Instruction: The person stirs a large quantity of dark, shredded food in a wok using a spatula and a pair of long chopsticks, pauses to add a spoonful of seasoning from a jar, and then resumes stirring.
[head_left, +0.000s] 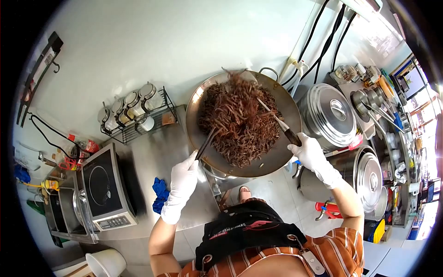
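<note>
A wide metal wok (290,138) holds a large heap of dark brown, thin shredded food (244,147). Part of the heap is lifted and blurred above the rest. My left hand (185,174), in a white glove, is closed around dark, thin chopsticks (208,142) whose far ends go into the food at the wok's left. On the right, my gloved right hand (308,151) grips the dark handle of a metal spatula (282,124). The spatula's shaft slants into the heap, and its head is hidden by the food.
Left of the wok, a steel counter (143,161) bears a blue crumpled glove (160,194), an induction cooker (104,187) and a wire rack (131,131) with seasoning jars. Large lidded pots (330,113) stand close on the right. Black cables (327,46) run down the wall behind.
</note>
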A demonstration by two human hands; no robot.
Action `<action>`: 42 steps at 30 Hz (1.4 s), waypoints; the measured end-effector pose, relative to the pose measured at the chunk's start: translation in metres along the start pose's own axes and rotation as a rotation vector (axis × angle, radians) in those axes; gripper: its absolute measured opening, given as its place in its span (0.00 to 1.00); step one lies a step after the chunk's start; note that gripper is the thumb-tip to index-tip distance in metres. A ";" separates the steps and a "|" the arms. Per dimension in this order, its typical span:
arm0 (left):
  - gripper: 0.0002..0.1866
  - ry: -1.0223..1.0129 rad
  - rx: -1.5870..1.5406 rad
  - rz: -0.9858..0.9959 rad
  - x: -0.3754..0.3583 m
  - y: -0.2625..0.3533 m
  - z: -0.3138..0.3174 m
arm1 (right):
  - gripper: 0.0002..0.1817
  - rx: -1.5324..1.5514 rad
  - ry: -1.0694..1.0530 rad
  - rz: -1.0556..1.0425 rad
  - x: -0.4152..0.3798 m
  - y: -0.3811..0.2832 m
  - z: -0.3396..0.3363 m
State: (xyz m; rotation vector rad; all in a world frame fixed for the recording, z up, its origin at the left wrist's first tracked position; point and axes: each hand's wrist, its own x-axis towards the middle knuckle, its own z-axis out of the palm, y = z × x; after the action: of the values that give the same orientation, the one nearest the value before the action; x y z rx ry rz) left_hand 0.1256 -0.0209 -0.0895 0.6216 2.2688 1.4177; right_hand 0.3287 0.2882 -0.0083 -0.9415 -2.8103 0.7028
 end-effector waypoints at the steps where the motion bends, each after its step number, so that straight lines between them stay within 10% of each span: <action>1: 0.18 0.002 -0.002 0.004 0.000 -0.002 -0.002 | 0.16 -0.062 -0.018 0.020 0.001 0.001 -0.004; 11: 0.13 -0.318 1.168 0.239 0.089 0.116 -0.044 | 0.25 -0.420 0.356 -0.442 0.006 0.004 -0.046; 13: 0.11 -0.391 1.108 -0.005 0.091 0.187 -0.034 | 0.26 -0.367 0.282 -0.321 -0.008 -0.015 -0.060; 24: 0.07 -0.362 1.373 0.531 0.140 0.216 -0.013 | 0.10 -0.335 0.079 -0.275 0.004 0.026 -0.011; 33: 0.08 -0.268 1.235 0.013 0.106 0.234 -0.078 | 0.05 -0.730 0.147 -0.339 0.050 -0.052 -0.071; 38: 0.07 -0.168 1.217 0.070 0.091 0.197 -0.101 | 0.06 -1.258 0.225 -0.687 0.031 -0.105 -0.083; 42: 0.08 -0.207 1.319 0.014 0.089 0.177 -0.112 | 0.03 -1.093 0.283 -0.615 0.026 -0.099 -0.085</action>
State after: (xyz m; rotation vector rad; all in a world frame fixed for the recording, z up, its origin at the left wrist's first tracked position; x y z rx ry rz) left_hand 0.0199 0.0163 0.1089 1.0331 2.7471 -0.3501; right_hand 0.2733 0.2676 0.1106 -0.1136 -2.8224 -1.0233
